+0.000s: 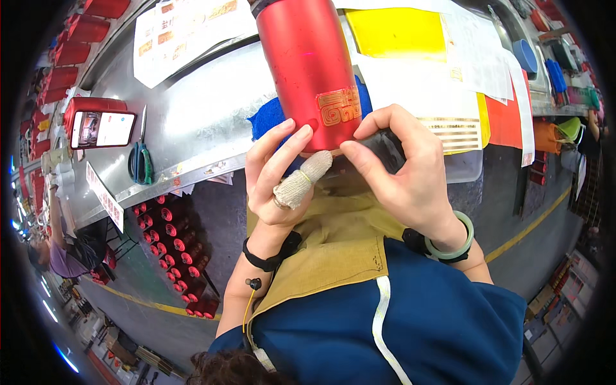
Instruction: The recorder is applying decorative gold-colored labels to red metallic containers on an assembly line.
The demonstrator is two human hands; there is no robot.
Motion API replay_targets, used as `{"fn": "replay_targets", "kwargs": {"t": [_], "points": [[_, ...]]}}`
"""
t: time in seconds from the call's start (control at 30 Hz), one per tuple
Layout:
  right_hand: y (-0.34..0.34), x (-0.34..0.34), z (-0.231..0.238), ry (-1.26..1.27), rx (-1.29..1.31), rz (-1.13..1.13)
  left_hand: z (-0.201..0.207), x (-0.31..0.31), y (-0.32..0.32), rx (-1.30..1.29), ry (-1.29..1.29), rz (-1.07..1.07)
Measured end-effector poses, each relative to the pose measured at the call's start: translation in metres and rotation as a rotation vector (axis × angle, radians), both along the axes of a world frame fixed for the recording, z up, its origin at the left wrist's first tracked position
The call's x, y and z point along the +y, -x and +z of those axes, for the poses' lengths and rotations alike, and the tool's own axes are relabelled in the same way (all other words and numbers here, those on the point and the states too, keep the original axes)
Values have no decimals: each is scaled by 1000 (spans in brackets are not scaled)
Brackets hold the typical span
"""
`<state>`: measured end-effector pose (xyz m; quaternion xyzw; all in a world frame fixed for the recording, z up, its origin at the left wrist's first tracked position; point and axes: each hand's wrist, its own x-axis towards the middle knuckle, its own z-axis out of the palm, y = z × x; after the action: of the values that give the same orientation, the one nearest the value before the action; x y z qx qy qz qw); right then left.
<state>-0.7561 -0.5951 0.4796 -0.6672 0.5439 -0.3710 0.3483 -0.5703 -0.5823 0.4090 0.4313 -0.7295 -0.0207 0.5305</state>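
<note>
A shiny red cylindrical canister [298,67] with a square gold emblem [338,107] lies with its near end toward me, partly on a blue cloth [268,119]. My left hand [273,167] holds that near end from the left. Two fingertips press on the red side, and a finger in a pale knitted cover [303,181], banded with yellow, reaches to the bottom rim. On the right, thumb and index finger of my right hand [407,163] come together at the same rim, just below the emblem. Whatever lies between them is too small to make out.
Green-handled scissors [139,160] and a phone [102,129] against a red box lie on the metal table [192,109] at left. Printed sheets [189,32], a yellow sheet [398,33] and gold-striped strips [452,133] spread around. Several red cylinders [173,244] stand below.
</note>
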Motion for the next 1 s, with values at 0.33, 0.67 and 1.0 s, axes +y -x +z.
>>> {"fn": "replay_targets", "kwargs": {"t": [0.33, 0.67, 1.0], "points": [[6, -1, 3, -88, -18, -4, 1, -1, -2, -41, 9, -14], [2, -2, 1, -10, -31, 14, -4, 0, 2, 69, -63, -26], [7, -1, -1, -105, -73, -17, 1, -2, -4, -99, -1, -44]]}}
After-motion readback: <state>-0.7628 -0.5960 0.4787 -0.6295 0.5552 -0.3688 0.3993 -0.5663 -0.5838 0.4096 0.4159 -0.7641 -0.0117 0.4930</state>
